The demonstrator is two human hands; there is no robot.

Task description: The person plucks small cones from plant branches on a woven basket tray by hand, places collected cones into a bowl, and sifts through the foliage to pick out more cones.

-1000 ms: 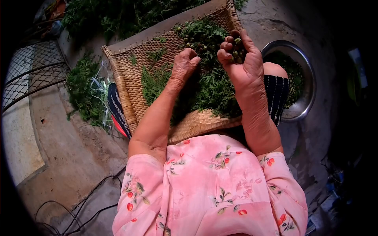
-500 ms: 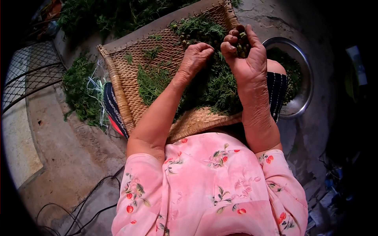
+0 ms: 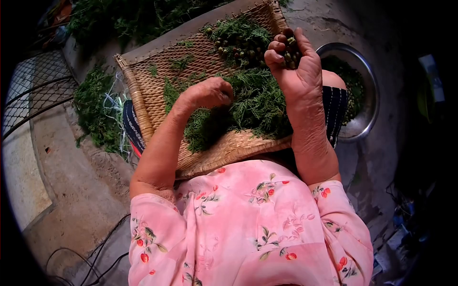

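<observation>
A woven wicker tray (image 3: 138, 71) rests across the lap, with feathery green conifer sprigs (image 3: 260, 102) spread over it. My left hand (image 3: 209, 91) is curled closed just above the sprigs left of the tray's middle; whatever its fingers hold is hidden. Raised over the tray's right side, my right hand (image 3: 300, 71) is palm up with bent fingers around a cluster of small green-brown cones (image 3: 290, 55). A heap of similar cones (image 3: 243, 53) lies at the tray's far right, partly under more sprigs.
On the right, a metal bowl (image 3: 373, 109) contains small green pieces. Cut greenery (image 3: 98, 112) with pale plastic strings lies on the floor at left, and a big pile of branches (image 3: 129, 21) is beyond the tray. Black cables (image 3: 102, 252) cross the concrete at lower left.
My left hand has moved left and toward the body, away from the right hand, uncovering more of the cone heap. My right hand stays nearly in place with its cones.
</observation>
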